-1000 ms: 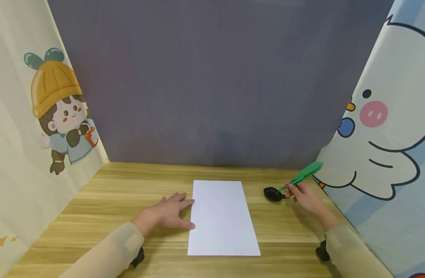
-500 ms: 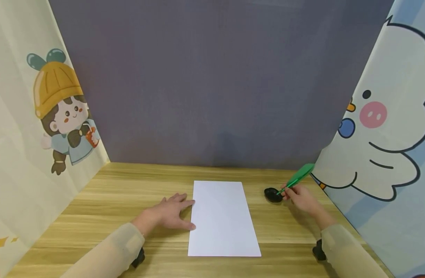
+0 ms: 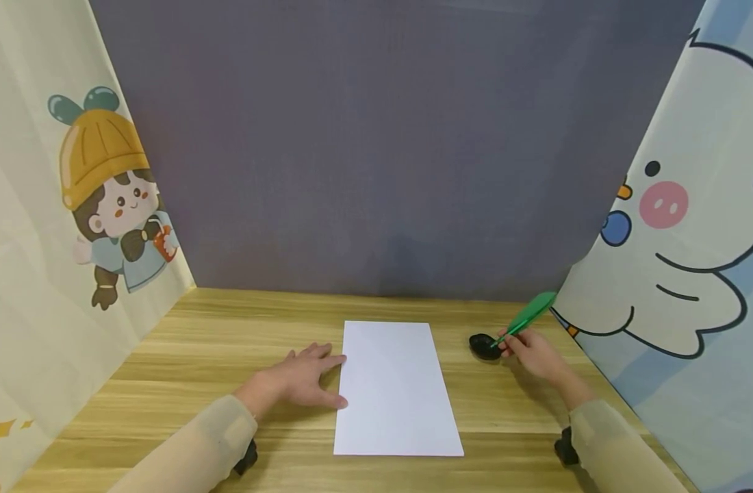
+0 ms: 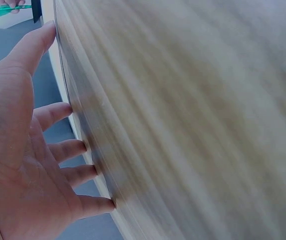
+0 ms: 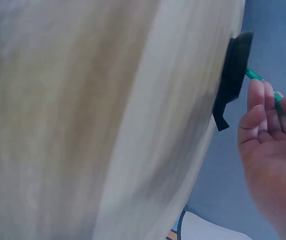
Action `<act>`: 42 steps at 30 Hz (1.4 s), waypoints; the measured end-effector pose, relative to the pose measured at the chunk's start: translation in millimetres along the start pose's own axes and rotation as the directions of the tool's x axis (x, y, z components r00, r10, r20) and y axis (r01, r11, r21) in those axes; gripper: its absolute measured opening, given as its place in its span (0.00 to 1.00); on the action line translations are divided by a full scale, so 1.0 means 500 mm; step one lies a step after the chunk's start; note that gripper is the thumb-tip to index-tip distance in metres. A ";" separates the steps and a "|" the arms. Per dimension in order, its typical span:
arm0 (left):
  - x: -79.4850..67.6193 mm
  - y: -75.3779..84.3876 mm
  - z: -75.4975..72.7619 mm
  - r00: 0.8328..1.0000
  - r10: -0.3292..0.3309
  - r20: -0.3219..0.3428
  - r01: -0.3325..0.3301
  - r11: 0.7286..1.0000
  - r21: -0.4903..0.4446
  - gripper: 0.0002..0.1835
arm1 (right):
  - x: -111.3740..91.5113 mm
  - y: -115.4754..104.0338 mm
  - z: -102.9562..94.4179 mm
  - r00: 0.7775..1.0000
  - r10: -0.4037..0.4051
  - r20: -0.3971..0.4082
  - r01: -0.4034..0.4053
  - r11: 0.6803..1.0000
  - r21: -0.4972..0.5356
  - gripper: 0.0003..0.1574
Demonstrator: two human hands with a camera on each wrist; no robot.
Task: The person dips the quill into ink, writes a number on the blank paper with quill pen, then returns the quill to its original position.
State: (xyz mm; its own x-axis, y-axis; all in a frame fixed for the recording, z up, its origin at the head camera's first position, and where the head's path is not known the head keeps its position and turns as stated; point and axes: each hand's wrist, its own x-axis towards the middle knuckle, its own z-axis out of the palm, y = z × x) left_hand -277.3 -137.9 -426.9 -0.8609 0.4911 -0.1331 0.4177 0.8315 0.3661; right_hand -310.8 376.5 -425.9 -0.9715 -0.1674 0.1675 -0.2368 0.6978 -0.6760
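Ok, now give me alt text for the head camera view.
A person's right hand pinches a green quill, its tip at a small black dish, while the left hand rests at the left edge of a white sheet on a wooden table. A dark gray backdrop stands behind, between cartoon-printed walls.

Head cam: near side, high, facing far and down over table (image 3: 198,363). Wrist cams: low, close on left hand (image 4: 30,150) and right hand (image 5: 275,150). All three catch quill (image 3: 532,312).
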 end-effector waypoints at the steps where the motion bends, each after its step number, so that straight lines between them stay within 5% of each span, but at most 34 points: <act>1: 0.000 0.001 0.000 1.000 0.000 0.000 0.000 1.000 0.001 0.54 | -0.001 0.000 -0.001 1.000 0.007 -0.007 -0.007 1.000 0.012 0.24; 16: -0.004 0.005 -0.002 1.000 0.002 -0.012 -0.002 1.000 -0.005 0.53 | -0.005 -0.029 0.003 0.997 0.031 -0.065 -0.020 0.986 0.166 0.27; 42: -0.005 0.008 -0.004 1.000 0.005 -0.004 -0.005 1.000 0.003 0.53 | 0.084 -0.153 0.086 0.998 -0.026 -0.049 0.040 0.948 0.315 0.21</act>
State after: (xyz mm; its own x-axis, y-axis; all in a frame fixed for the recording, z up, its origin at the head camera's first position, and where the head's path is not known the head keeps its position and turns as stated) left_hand -274.0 -136.5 -423.3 -0.8601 0.4938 -0.1279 0.4226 0.8302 0.3637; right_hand -333.5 286.2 -397.8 -0.9638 -0.1512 0.2197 -0.2645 0.4354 -0.8605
